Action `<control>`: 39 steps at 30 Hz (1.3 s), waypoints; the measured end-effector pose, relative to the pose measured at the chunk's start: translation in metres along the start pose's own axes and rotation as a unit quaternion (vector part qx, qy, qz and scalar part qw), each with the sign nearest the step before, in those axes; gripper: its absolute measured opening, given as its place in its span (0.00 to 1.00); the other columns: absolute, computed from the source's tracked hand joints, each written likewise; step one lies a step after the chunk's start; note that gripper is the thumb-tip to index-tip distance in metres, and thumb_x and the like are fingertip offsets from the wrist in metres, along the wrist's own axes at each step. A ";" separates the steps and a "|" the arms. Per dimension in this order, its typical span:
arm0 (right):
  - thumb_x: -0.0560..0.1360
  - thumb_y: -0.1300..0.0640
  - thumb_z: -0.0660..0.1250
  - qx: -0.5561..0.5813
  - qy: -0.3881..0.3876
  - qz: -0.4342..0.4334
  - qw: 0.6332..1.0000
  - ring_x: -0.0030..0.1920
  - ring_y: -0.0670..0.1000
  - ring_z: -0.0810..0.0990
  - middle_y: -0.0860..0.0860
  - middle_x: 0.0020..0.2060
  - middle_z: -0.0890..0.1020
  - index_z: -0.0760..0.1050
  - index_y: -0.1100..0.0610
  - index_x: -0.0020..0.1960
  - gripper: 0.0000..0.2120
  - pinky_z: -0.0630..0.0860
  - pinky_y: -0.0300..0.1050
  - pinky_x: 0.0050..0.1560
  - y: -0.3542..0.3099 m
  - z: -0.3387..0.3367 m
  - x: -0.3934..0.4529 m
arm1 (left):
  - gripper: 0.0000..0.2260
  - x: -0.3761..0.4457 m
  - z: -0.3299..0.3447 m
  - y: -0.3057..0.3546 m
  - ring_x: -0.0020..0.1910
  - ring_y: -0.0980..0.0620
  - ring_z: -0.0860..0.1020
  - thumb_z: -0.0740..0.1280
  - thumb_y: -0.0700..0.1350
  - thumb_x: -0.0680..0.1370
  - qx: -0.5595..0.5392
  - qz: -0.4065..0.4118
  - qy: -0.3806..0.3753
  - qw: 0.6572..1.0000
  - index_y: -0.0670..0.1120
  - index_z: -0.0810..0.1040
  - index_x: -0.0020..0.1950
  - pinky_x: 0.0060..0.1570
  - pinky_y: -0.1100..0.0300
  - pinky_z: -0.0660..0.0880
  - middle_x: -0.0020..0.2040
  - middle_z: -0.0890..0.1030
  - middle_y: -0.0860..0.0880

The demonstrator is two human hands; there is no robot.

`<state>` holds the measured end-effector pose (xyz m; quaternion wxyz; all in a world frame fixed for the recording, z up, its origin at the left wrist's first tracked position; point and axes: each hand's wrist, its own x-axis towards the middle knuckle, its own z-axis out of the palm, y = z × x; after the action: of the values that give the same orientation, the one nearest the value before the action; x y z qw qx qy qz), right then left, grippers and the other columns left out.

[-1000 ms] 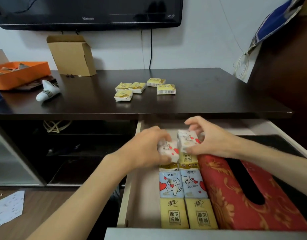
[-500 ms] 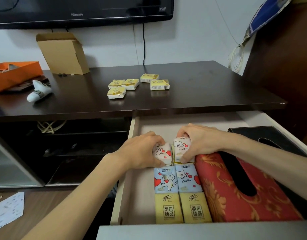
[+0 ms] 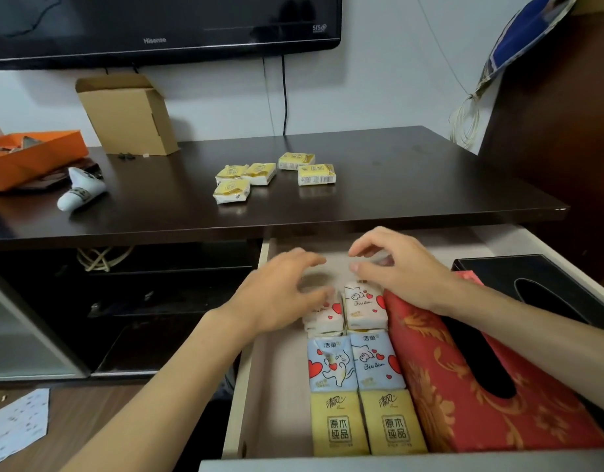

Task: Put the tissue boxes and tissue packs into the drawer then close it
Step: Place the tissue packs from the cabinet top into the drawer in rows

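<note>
The pale wooden drawer (image 3: 270, 396) stands pulled out below the dark brown wooden bench (image 3: 379, 185). Inside it, along the left of a red tissue box with gold floral pattern (image 3: 464, 396), small tissue packs lie in two columns: two yellow packs with brown characters (image 3: 367, 425) nearest the drawer front, two light-blue packs printed with red hearts and a cat (image 3: 355, 361) behind them, and two white packs with red hearts (image 3: 360, 310) at the back of the rows. A black tissue box with an oval slot (image 3: 546, 284) sits to the right of the red one, partly hidden by the right forearm. The left hand (image 3: 280, 294) hovers over the left white pack with its fingers loosely spread and curved, gripping nothing; whether it touches the pack cannot be told. The right hand (image 3: 399, 267) hangs just above and behind the right white pack, fingers relaxed and slightly bent, also holding nothing. Five more yellow-and-white tissue packs (image 3: 273, 175) lie in a loose cluster on the bench top, well apart from the drawer. Further left on the bench are an open brown cardboard box (image 3: 130, 120), an orange tray (image 3: 31, 158) and a white sock-like bundle (image 3: 82, 194). A black television (image 3: 157, 25) hangs on the wall above.
</note>
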<state>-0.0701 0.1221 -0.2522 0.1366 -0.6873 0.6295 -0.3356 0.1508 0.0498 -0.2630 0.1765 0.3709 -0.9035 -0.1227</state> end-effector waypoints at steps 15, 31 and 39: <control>0.79 0.47 0.65 -0.194 0.018 0.052 0.979 0.81 0.56 0.54 0.54 0.82 0.59 0.58 0.57 0.82 0.35 0.60 0.56 0.77 -0.009 0.018 0.166 | 0.26 0.067 -0.033 -0.080 0.75 0.49 0.60 0.63 0.52 0.78 0.033 -0.152 0.226 0.962 0.46 0.68 0.75 0.67 0.50 0.66 0.77 0.63 0.48; 0.73 0.36 0.70 -0.065 0.074 0.018 0.995 0.55 0.50 0.78 0.45 0.54 0.77 0.76 0.49 0.45 0.16 0.75 0.53 0.53 -0.004 0.018 0.161 | 0.13 0.064 -0.044 -0.065 0.55 0.51 0.71 0.64 0.51 0.80 0.063 -0.096 0.193 0.974 0.49 0.84 0.58 0.50 0.53 0.74 0.54 0.76 0.52; 0.60 0.32 0.72 -0.011 0.056 0.027 0.998 0.55 0.48 0.78 0.43 0.53 0.78 0.74 0.46 0.44 0.22 0.78 0.51 0.52 -0.009 0.019 0.156 | 0.15 0.053 -0.045 -0.070 0.68 0.49 0.64 0.65 0.57 0.79 0.039 -0.101 0.172 0.979 0.53 0.82 0.62 0.62 0.52 0.68 0.66 0.73 0.50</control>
<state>-0.0537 -0.0301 -0.2158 0.1027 -0.6518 0.6579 -0.3629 0.1784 -0.0408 -0.2352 0.3018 0.4819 -0.8217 -0.0389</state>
